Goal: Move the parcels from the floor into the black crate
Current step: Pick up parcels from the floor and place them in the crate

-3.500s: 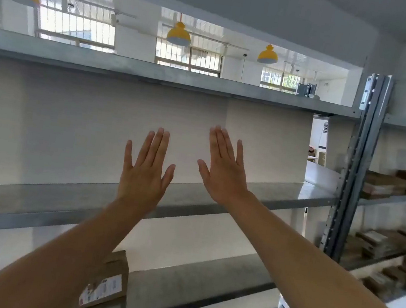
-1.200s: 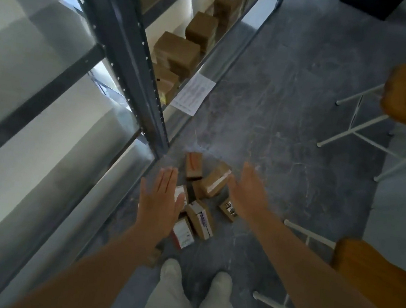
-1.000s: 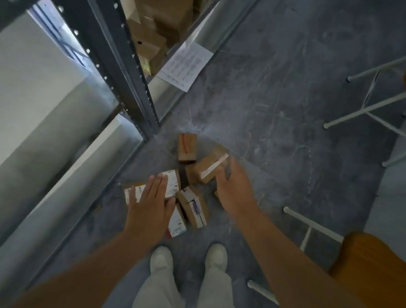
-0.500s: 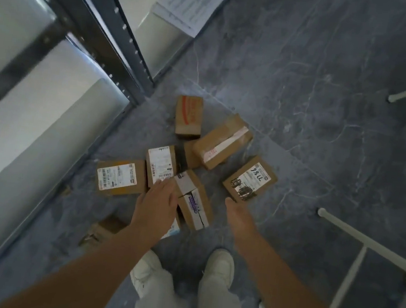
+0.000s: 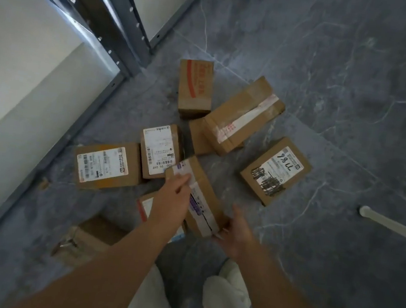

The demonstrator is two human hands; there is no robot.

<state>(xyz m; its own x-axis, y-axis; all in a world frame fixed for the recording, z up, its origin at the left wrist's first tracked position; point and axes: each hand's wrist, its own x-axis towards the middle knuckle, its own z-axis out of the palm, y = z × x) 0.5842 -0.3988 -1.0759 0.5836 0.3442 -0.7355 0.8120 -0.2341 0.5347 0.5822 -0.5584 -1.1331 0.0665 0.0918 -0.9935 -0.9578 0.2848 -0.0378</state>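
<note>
Item 1, bottom edge of the frame: the person's pale trouser legs [image 5: 153, 301] and one pale shoe [image 5: 228, 295], on the grey marbled floor [image 5: 346, 82].

Item 2, lower centre: I log the left hand [image 5: 173, 201], fingers together and fairly straight, laid over the upper end of the taped parcel [image 5: 203, 205]. The right hand [image 5: 236, 234] has its thumb spread and its fingertips touching that parcel's lower right corner.

Item 3: the taped parcel sits tilted, partly over a red-edged parcel [image 5: 144, 207] that the left forearm mostly hides.

Item 4, lower left: a crumpled brown carton [image 5: 94, 235], too blurred for me to read.

Item 5, centre left: the wide-label parcel [image 5: 107, 165] and the tall-label parcel [image 5: 160, 148], touching side by side; the latter's lower corner meets the taped parcel.

Item 6, centre right: the scribbled-label parcel [image 5: 275, 171], lying apart from the rest.

Item 7, above centre: the long parcel [image 5: 243, 115] with a pale tape strip, resting on a small plain parcel [image 5: 199, 140].

Item 8, upper centre: the red-stripe parcel [image 5: 196, 87], just beside the long parcel.

Item 9, upper left: a grey shelf upright [image 5: 105, 21]. Right edge: a white chair leg [image 5: 392, 225].

All parcels I count are on the floor.
</note>
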